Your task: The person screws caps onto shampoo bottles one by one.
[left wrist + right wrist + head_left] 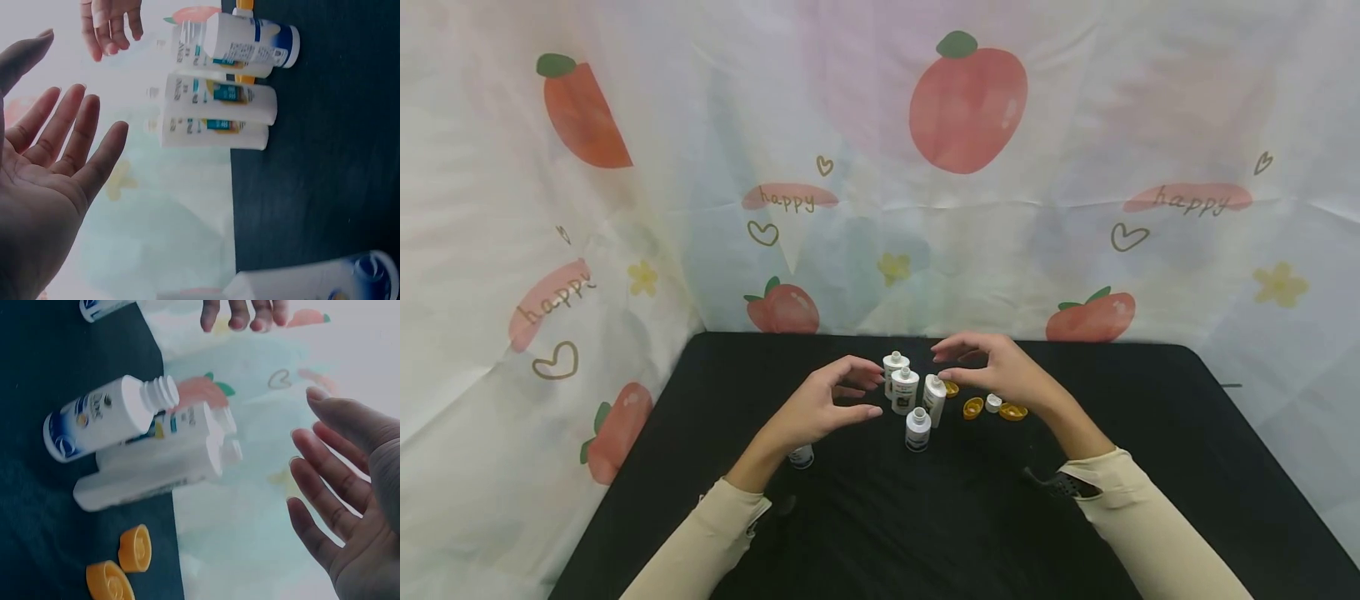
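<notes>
My left hand (823,404) hovers in the air left of a group of uncapped white bottles, fingers relaxed and holding nothing. On the group's other side my right hand (996,367) is raised with loose fingers, its thumb overlapping the top of a tilted-looking white bottle (933,400) in the head view. Two more white bottles with teal labels (219,97) stand close together. In front of them is a shorter white bottle with a blue base (94,419), its threaded neck bare. Another white and blue bottle (325,281) stands below my left hand, mostly hidden by it in the head view.
Several yellow-orange caps (973,408) lie on the black table (910,533) under my right hand, with a small white cap (994,403) among them. A pale curtain (865,125) printed with fruit hangs along the table's far edge and at both sides.
</notes>
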The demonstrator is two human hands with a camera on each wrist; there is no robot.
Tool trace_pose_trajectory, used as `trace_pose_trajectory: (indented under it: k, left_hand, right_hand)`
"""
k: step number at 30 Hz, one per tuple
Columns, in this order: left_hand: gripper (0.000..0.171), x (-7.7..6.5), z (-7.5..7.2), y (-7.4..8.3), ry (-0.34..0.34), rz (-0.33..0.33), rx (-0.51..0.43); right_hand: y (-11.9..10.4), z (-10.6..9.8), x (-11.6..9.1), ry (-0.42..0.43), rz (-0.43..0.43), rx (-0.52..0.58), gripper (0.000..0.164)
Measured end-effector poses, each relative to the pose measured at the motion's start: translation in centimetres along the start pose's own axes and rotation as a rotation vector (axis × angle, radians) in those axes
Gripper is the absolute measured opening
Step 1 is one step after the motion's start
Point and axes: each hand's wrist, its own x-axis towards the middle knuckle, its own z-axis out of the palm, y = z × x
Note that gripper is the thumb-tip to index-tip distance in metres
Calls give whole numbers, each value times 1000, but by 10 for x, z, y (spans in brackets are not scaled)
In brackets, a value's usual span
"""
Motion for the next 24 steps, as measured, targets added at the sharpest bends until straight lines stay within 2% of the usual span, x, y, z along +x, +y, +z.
trace_pose_trajectory:
  k: [10, 18, 24]
  left_hand:
    - [50, 10, 27, -10, 10, 10, -6]
    - [48, 12, 48, -26, 33, -17, -96]
    - [47, 12, 58, -37, 37, -48, -102]
  right_hand:
    - [27, -11, -10, 9, 53, -21, 36]
    - [48, -11, -18, 12, 102, -14, 35]
    - [58, -12, -24, 9, 110, -21, 31]
